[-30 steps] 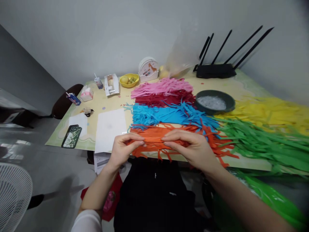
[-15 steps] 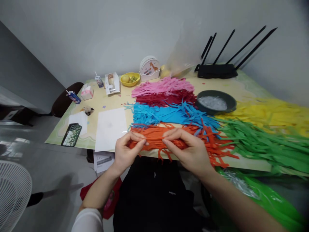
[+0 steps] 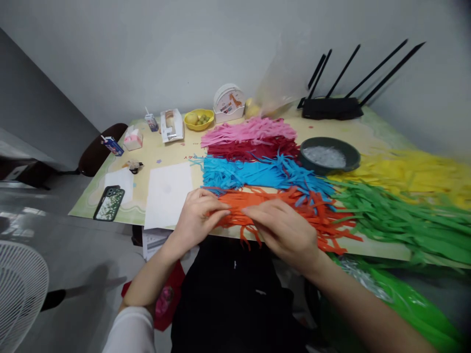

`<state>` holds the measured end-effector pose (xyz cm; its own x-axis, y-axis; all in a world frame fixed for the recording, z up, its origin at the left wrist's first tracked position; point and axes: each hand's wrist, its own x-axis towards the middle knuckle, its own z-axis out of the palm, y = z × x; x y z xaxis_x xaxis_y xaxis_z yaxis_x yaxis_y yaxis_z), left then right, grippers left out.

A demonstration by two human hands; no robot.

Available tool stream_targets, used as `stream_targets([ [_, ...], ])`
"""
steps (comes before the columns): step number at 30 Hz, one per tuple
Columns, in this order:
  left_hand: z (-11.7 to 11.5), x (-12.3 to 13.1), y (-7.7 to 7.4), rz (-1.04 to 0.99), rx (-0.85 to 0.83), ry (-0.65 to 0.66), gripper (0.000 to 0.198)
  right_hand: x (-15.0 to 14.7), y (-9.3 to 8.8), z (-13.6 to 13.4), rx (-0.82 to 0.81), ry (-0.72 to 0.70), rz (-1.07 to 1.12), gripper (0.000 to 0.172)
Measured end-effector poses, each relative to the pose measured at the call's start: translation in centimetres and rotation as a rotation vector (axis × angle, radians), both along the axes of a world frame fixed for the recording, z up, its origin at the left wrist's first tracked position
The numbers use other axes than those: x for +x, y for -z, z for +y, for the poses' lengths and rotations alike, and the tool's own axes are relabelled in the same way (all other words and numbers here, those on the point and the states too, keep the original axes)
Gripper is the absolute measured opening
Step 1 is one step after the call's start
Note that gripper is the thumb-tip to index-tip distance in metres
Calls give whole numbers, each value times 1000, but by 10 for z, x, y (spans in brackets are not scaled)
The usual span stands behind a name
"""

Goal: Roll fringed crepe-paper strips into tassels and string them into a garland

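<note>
- Two hands: left hand, right hand
- Six heaps of strips: pink heap, dark red heap, blue heap, orange heap, yellow heap, green heap
- Two drink cartons
- One router, five antennas
- One grey bowl
- One yellow dish
- One phone

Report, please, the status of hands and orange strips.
Left hand pinching orange strips. Right hand on them, grip unclear. Some overhang table edge. Nothing visibly blocking.
</note>
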<state>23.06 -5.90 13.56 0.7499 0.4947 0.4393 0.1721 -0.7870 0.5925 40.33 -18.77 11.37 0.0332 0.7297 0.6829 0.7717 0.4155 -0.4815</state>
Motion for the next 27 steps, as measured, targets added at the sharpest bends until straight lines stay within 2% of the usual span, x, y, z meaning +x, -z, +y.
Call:
stream_targets([
  [2,1,-3,0,-23,52,22,10,1,0,-8,0,-49,-52,34],
  [4,1,-9,1,-52,123,40,11,3,-4,-16,-70,-83,-24,34],
  [8,-1,-21,3,-52,157,101,22,12,-21,-17,-401,-121,282,31],
  [11,-5,-25,1,4,112,144,24,12,-25,-2,-706,-368,567,33],
  [13,-8,-26,1,5,147,165,24,5,-22,5,-824,-501,731,35],
  [15,-8,-27,4,-21,233,165,23,-3,-17,7,-839,-512,868,33],
  [18,-9,-23,17,-123,407,94,18,-13,-12,3,-759,-460,984,26],
  [20,-12,-14,27,-252,459,29,17,-17,-11,1,-690,-435,1022,22],
  [21,-15,-7,31,-325,427,1,16,-19,-11,2,-645,-429,1042,21],
  [23,-22,7,36,-450,225,-48,12,-20,-10,5,-542,-412,1070,21],
  [27,-34,28,37,-489,-415,-82,11,-15,-3,16,-370,-253,1027,19],
])
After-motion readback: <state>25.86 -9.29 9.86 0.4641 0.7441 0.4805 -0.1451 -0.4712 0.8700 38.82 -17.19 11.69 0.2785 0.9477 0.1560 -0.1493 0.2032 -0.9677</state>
